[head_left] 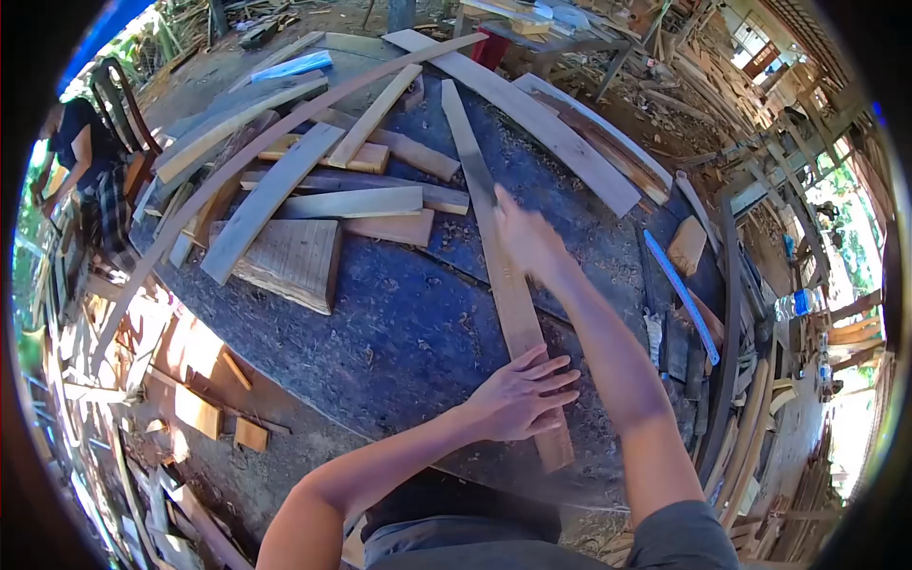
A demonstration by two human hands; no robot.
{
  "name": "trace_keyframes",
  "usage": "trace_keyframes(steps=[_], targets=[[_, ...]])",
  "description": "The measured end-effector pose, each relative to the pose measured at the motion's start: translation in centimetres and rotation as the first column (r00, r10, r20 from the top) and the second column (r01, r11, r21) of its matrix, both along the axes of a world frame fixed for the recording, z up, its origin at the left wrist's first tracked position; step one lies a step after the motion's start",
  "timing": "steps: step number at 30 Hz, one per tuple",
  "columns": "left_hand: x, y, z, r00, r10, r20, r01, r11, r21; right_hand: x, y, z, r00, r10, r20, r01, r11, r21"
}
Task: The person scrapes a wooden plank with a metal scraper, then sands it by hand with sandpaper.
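Note:
A long, narrow wooden plank [508, 290] lies lengthwise on the dark worktable [408, 323], one end close to my body. My left hand [522, 399] is open on its near part, palm down with fingers spread. Farther up the same plank is my right hand [527, 239], blurred by motion. Its fingers look curled against the wood, and whatever they hold is hidden. Fine sawdust shows around the near end of the plank.
A thick wood block [285, 261] and several loose boards cover the table's left side. A long curved strip [285, 133] arches over them. At right lie a blue ruler-like strip [682, 296] and a small block [686, 245]. Another person [90, 171] is at far left.

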State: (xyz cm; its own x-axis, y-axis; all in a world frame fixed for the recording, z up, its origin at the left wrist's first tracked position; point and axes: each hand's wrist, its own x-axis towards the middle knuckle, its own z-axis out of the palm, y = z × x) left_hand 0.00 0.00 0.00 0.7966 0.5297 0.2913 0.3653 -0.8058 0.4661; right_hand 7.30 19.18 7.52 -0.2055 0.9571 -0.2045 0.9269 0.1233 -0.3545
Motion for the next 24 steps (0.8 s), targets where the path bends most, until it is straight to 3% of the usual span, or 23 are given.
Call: trace_keyframes(steps=[2, 3, 5, 6, 7, 9, 11, 14, 16, 18, 20, 24], targets=[[0.0, 0.3, -0.9, 0.998, 0.018, 0.055, -0.020, 0.999, 0.034, 2.0, -4.7, 0.0, 1.000, 0.001, 0.029, 0.001, 0.998, -0.065], [2.5, -1.1, 0.4, 0.986, 0.019, 0.167, -0.020, 1.000, 0.005, 4.1, -8.2, 2.7, 0.987, -0.013, 0.159, 0.041, 0.984, -0.172], [0.9, -0.4, 1.2, 0.997, -0.013, 0.072, 0.017, 0.999, -0.052, 3.8, -10.1, 3.1, 0.989, -0.003, 0.146, 0.030, 0.983, -0.183], [0.5, -0.2, 0.1, 0.992, -0.006, 0.125, 0.010, 0.999, -0.033, 3.7, -9.7, 3.3, 0.990, 0.007, 0.139, 0.022, 0.978, -0.206], [0.8, -0.1, 0.2, 0.991, -0.026, 0.132, 0.029, 0.999, -0.019, 3.8, -8.3, 2.9, 0.989, -0.013, 0.146, 0.042, 0.981, -0.192], [0.6, -0.4, 0.6, 0.993, -0.005, 0.118, 0.011, 0.999, -0.045, 2.0, -2.7, 0.7, 0.996, 0.025, 0.089, -0.026, 0.999, 0.020], [0.4, -0.5, 0.5, 0.994, 0.008, 0.108, -0.002, 0.998, -0.058, -1.2, 3.9, 0.3, 0.997, 0.017, 0.073, -0.021, 0.998, 0.055], [0.1, 0.1, 1.2, 0.998, 0.016, 0.069, -0.010, 0.997, -0.077, -4.3, 8.5, 4.0, 0.998, 0.019, 0.056, -0.017, 1.000, -0.025], [-0.1, 0.2, 0.9, 0.997, 0.006, 0.077, 0.000, 0.997, -0.079, -3.8, 8.0, 5.9, 0.999, -0.036, 0.022, 0.040, 0.982, -0.186], [0.2, 0.4, 0.5, 0.997, 0.002, 0.083, 0.004, 0.997, -0.074, -3.3, 8.8, 2.1, 0.999, -0.013, 0.035, 0.015, 0.997, -0.073], [0.1, 0.5, 0.8, 0.998, 0.013, 0.069, -0.008, 0.998, -0.065, -3.7, 6.5, 0.0, 0.999, -0.014, 0.039, 0.012, 0.999, 0.051], [0.3, 0.0, 0.4, 0.994, 0.022, 0.104, -0.017, 0.999, -0.048, 0.1, -2.1, 1.2, 0.997, -0.007, 0.077, 0.012, 0.998, -0.066]])
